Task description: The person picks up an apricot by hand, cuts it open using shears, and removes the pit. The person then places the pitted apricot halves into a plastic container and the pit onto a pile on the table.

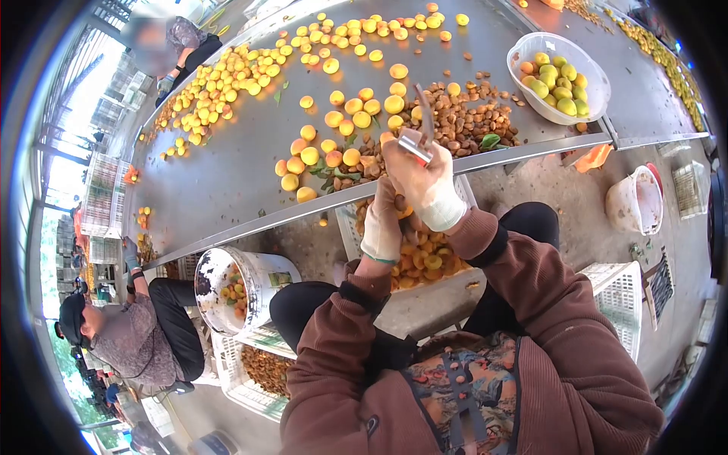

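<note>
My right hand (428, 182), in a soiled white glove, is closed around a knife (426, 114) whose curved blade points up over the table edge. A shiny metal band shows at its grip. Just below and to the left, my gloved left hand (383, 226) has its fingers curled close to the right hand; what they hold is hidden. Beneath both hands a crate of apricot halves (428, 262) stands between my knees. Brown apricot pits (466, 121) are heaped on the table just beyond my hands, with whole apricots (334, 119) beside them.
The metal table (220, 186) carries many more apricots toward the far left. A clear plastic bowl (599, 83) of greenish-yellow fruit stands at right. Below are a white bucket (262, 265), a crate of pits (227, 371) and another bucket (626, 201). Two people sit at left.
</note>
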`<state>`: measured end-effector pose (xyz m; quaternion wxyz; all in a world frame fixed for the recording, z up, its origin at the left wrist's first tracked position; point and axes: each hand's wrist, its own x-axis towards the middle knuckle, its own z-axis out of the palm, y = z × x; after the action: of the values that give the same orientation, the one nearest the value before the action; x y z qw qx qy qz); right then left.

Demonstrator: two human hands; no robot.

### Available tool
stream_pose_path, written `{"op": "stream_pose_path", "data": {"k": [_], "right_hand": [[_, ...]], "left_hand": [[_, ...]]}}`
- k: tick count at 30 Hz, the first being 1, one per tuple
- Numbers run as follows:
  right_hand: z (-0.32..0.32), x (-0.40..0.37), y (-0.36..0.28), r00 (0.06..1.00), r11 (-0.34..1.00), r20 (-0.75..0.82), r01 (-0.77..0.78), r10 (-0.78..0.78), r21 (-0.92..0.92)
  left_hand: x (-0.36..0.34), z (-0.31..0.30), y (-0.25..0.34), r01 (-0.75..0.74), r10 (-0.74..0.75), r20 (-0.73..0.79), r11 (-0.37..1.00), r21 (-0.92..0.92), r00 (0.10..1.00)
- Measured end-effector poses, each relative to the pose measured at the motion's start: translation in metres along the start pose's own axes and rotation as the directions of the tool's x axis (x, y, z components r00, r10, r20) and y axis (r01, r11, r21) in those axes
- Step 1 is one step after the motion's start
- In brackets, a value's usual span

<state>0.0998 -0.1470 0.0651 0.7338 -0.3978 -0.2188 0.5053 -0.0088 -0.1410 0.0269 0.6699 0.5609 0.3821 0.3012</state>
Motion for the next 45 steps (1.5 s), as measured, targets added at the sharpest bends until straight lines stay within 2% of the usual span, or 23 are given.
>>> {"op": "stream_pose_path", "data": {"k": [2,3,6,7,8,14,18,20,22,23,24,26,27,28,30,33,34,35,36,37,42,44,45], "right_hand": [[-0.002,0.002,0.010,0.958,0.934,0.170,0.268,-0.232,-0.236],[0.007,-0.003,0.009,0.993,0.992,-0.019,0.114,-0.115,-0.049],[0.003,0.019,0.025,0.978,0.975,-0.149,0.170,-0.149,0.140],[-0.009,0.028,0.022,0.981,0.962,-0.005,0.190,-0.195,-0.195],[0.010,0.021,0.002,0.990,0.980,-0.117,-0.049,0.072,0.191],[-0.002,0.029,0.014,0.988,0.946,-0.057,-0.118,0.142,0.303],[-0.002,0.031,0.042,0.988,0.957,-0.112,-0.075,0.110,0.281],[0.000,0.025,0.060,0.947,0.928,0.132,0.314,-0.292,-0.200],[0.009,0.007,0.046,0.935,0.897,0.255,0.318,-0.245,-0.307],[0.010,0.007,0.046,0.918,0.841,0.297,0.369,-0.263,-0.395],[0.011,0.008,0.046,0.899,0.774,0.340,0.418,-0.277,-0.475],[0.018,0.011,0.049,0.943,0.912,0.149,0.327,-0.298,-0.246],[0.018,0.015,0.045,0.959,0.940,0.077,0.284,-0.274,-0.188],[0.012,0.019,0.038,0.971,0.962,0.005,0.239,-0.241,-0.128],[-0.003,0.026,0.015,0.993,0.990,0.099,0.076,-0.064,-0.121],[0.002,0.027,0.028,0.966,0.959,0.119,0.244,-0.228,-0.144],[-0.001,0.016,0.030,0.947,0.733,0.251,0.316,-0.202,-0.602],[-0.001,0.006,0.030,0.930,0.301,0.349,0.367,-0.114,-0.880],[-0.008,0.005,0.035,0.876,0.149,0.478,0.482,-0.067,-0.863],[-0.012,0.002,0.036,0.858,0.149,0.510,0.512,-0.056,-0.846],[-0.021,0.003,0.027,0.772,0.134,0.635,0.630,-0.004,-0.765],[-0.024,0.001,0.025,0.858,0.227,0.507,0.511,-0.082,-0.829],[-0.028,0.010,0.025,0.846,0.302,0.463,0.529,-0.265,-0.794]], "left_hand": [[0.001,0.002,0.001,-0.021,0.024,-0.057,0.998,0.054,0.998],[0.004,-0.001,-0.004,0.037,-0.037,-0.069,0.999,-0.004,0.997],[0.008,0.000,-0.005,0.102,-0.125,-0.144,0.982,-0.159,0.982],[0.007,-0.004,-0.003,0.149,-0.177,-0.118,0.965,-0.214,0.977],[0.007,-0.006,-0.002,0.198,-0.228,-0.087,0.943,-0.267,0.970],[0.015,-0.010,-0.004,0.263,-0.305,-0.019,0.850,-0.457,0.952],[0.024,-0.025,-0.025,0.413,-0.349,0.226,0.694,-0.590,0.909],[0.029,-0.032,-0.034,0.452,-0.330,0.310,0.609,-0.652,0.892],[0.035,-0.029,-0.038,0.524,-0.497,0.272,0.483,-0.702,0.824],[0.030,-0.016,-0.021,0.459,-0.564,0.076,0.578,-0.674,0.822],[0.031,-0.017,-0.022,0.447,-0.551,0.071,0.587,-0.675,0.831],[0.034,-0.025,-0.027,0.449,-0.488,0.161,0.560,-0.696,0.858],[0.033,-0.033,-0.027,0.485,-0.299,0.384,0.476,-0.734,0.874],[0.034,-0.032,-0.029,0.443,-0.344,0.297,0.510,-0.738,0.891],[0.032,-0.031,-0.022,0.367,-0.338,0.222,0.462,-0.808,0.914],[0.038,-0.052,-0.031,0.405,-0.135,0.389,0.467,-0.786,0.911],[0.042,-0.050,-0.036,0.399,-0.130,0.386,0.469,-0.788,0.913],[0.040,-0.038,-0.022,0.300,-0.247,0.203,0.468,-0.831,0.947],[0.039,-0.032,-0.014,0.196,-0.359,0.014,0.477,-0.857,0.933],[0.048,-0.047,-0.046,0.178,-0.257,0.055,0.482,-0.858,0.965],[0.044,-0.038,-0.032,0.117,-0.267,-0.051,0.575,-0.810,0.962],[0.044,-0.038,-0.029,0.131,-0.352,-0.080,0.536,-0.834,0.933],[0.037,-0.051,-0.028,0.245,-0.305,0.053,0.635,-0.733,0.951]]}}
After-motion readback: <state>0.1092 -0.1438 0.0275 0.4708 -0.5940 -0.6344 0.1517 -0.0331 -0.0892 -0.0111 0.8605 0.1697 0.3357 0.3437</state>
